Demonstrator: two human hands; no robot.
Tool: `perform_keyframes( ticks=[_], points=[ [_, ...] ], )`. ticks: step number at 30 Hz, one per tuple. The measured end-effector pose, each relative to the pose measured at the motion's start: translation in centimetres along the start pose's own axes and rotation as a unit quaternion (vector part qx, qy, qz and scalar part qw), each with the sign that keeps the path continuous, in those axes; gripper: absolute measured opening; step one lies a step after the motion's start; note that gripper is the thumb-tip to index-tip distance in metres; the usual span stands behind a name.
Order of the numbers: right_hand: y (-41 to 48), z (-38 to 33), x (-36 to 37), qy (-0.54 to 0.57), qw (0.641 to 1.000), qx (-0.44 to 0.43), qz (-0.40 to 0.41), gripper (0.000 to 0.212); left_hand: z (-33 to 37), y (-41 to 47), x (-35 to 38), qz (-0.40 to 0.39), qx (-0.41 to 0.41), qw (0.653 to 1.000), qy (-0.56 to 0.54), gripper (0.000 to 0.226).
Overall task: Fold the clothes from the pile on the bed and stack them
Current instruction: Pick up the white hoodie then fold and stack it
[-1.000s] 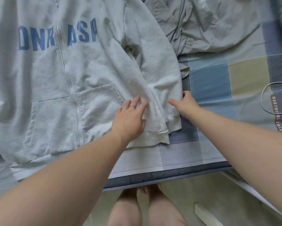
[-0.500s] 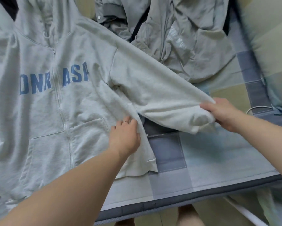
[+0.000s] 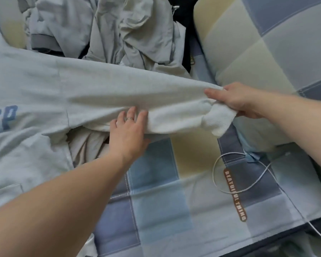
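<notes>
- Gripping the far end of the sleeve [image 3: 137, 95], the right hand [image 3: 235, 99] has its fingers curled tight round the cloth just above the ribbed cuff [image 3: 219, 121], which bunches out below the palm.
- The sleeve runs as a taut band from that hand leftward to the shoulder of the pale grey hoodie [image 3: 26, 86], and it appears raised a little off the bed.
- The left hand [image 3: 128, 134] is flat, its fingers straight and slightly spread. The fingertips touch the lower edge of the sleeve about midway along, and a ring [image 3: 130, 118] shows on one finger.
- Along the sleeve the left hand sits between the hoodie's body and the right hand; the two hands are well apart.
- The hoodie's body lies spread front-up on the left of the bed, with the blue letters "SP" at the frame's left edge and a pocket seam near the lower left.
- Beyond the sleeve, at the top, lies the pile of clothes [image 3: 137, 34]: crumpled grey garments with something dark beside them.
- The bed cover [image 3: 156, 201] is checked in blue, grey and pale yellow.
- A pillow [image 3: 267, 43] in the same check lies at the upper right, just behind the right hand.
- A white cable [image 3: 214, 175] loops on the cover below the right forearm, crossing a brown lettered label [image 3: 235, 193].
</notes>
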State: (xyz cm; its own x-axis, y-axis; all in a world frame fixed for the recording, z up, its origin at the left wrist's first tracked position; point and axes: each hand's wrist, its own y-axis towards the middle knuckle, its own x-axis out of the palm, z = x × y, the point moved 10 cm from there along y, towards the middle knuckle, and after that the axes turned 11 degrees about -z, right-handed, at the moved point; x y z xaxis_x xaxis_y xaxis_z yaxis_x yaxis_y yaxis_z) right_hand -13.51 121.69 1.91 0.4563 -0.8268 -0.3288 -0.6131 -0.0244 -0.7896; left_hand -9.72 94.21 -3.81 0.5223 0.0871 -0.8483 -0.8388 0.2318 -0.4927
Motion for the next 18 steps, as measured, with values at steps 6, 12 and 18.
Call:
perform_keyframes(
  ticks=[6,12,18],
  points=[
    [1.1,1.9,-3.7,0.108,0.994,-0.027,-0.017,0.012,2.3,3.2,-0.4,0.064,0.018,0.998,-0.004,0.008],
    [0.7,3.3,-9.1,0.021,0.963,0.011,0.267,0.016,6.0,3.8,1.1,0.045,0.113,0.991,-0.051,0.022],
    [0.8,-2.2,-2.6,-0.191,0.921,-0.136,0.312,0.038,6.8,4.9,6.4,-0.152,0.148,0.977,-0.024,0.038]
  ],
)
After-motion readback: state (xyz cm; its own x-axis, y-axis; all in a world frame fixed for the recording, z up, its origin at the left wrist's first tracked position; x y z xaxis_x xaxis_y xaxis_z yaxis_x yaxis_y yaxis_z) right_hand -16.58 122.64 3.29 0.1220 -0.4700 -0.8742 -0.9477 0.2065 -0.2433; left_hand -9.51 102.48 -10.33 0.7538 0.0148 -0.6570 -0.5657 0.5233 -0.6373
